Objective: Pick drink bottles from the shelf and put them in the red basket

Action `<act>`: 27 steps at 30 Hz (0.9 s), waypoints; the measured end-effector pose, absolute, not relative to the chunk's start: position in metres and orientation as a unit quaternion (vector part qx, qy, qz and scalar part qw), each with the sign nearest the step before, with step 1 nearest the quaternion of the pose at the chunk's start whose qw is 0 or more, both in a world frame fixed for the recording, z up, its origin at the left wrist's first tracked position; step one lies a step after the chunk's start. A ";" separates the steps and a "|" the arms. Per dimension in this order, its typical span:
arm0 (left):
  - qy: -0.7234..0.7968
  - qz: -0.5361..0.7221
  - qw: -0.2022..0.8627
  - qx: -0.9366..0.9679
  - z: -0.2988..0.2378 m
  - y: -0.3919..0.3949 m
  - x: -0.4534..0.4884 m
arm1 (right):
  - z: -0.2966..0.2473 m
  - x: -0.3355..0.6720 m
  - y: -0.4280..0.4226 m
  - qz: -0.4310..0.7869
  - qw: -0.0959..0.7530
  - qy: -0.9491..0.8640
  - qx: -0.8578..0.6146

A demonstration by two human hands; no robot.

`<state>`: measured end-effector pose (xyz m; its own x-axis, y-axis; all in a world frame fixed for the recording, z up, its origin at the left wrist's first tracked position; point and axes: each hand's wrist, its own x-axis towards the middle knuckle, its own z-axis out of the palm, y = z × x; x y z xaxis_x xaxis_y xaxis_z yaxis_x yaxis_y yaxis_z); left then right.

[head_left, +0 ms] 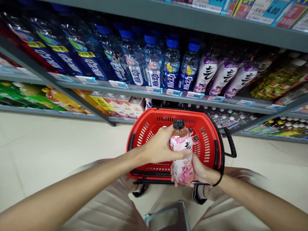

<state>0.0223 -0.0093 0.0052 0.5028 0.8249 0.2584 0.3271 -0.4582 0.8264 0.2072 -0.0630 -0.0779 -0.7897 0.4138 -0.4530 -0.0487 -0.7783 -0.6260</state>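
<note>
Both of my hands hold a pink-labelled drink bottle [182, 150] with a black cap, upright over the near edge of a red shopping basket [144, 128]. My left hand [158, 147] wraps round the bottle's upper half from the left. My right hand [199, 170] grips its lower part from below and the right; a black band circles that wrist. Other bottle caps show inside the basket behind the bottle.
Grey store shelves [134, 89] run across the back with blue-capped bottles [154, 61], purple-labelled bottles [226, 75], juice cartons [120, 106] and price tags. The basket stands on a pale tiled floor [48, 150]. My knees and a metal stool [168, 218] are at the bottom.
</note>
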 end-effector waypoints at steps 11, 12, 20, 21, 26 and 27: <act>0.381 0.326 0.373 0.781 0.007 -0.010 0.023 | -0.078 0.207 -0.063 0.893 0.139 -0.309 -0.296; 0.380 0.326 0.375 0.780 0.008 -0.010 0.023 | -0.078 0.207 -0.064 0.893 0.139 -0.309 -0.296; 0.382 0.326 0.372 0.781 0.008 -0.010 0.022 | -0.080 0.208 -0.064 0.894 0.135 -0.304 -0.300; 0.381 0.326 0.373 0.781 0.008 -0.010 0.022 | -0.080 0.208 -0.064 0.894 0.136 -0.305 -0.300; 0.369 0.332 0.377 0.782 0.008 -0.009 0.023 | -0.080 0.209 -0.064 0.891 0.146 -0.309 -0.301; 0.369 0.333 0.377 0.782 0.008 -0.009 0.023 | -0.080 0.209 -0.064 0.891 0.143 -0.307 -0.301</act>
